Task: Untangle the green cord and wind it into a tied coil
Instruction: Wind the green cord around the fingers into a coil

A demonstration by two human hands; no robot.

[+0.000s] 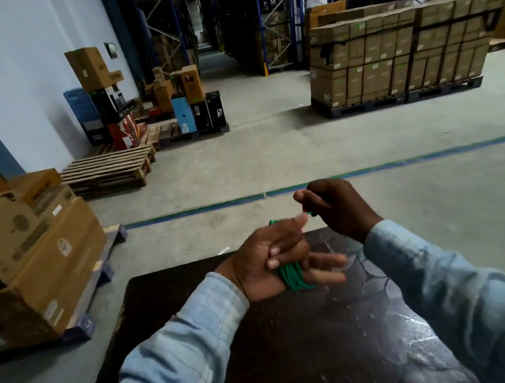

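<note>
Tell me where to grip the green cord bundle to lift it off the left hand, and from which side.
Grip the green cord at the exposed band of strands bunched across the palm of the left hand, coming from the fingertip side, likely sliding it off along the fingers. The right hand pinches what looks like the free end, so I'd keep that taut.

— Can you read anything from where I'm watching?

— No. I see printing and white stickers on the cardboard boxes (pixel 30 248) at left, and small green marks on the palletised cartons (pixel 389 58), but every bit is too blurred to make out.
</note>
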